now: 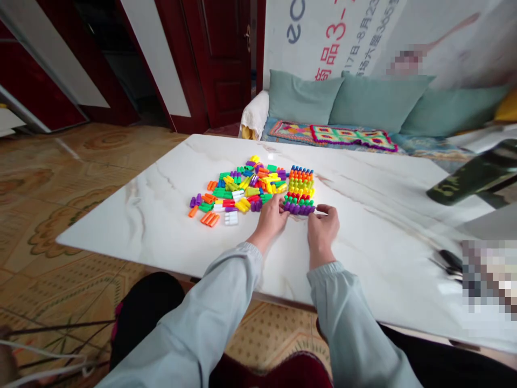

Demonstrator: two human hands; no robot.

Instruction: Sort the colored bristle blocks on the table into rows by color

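A pile of small coloured plastic blocks [238, 188] lies on the white marble table [161, 226]. To its right stands a neat block of rows [301, 186]: blue, orange, yellow, red, green and, nearest me, a purple row [299, 208]. My left hand [272, 218] has its curled fingers on the left end of the purple row. My right hand [323, 223] pinches the row's right end between thumb and fingers. Both sleeves are light grey.
A sofa with teal cushions [363, 99] and a patterned cover stands behind the table. A dark green object [472, 175] lies at the table's right edge, with a dark tool [450, 261] nearer me. A dark red door [218, 59] is behind.
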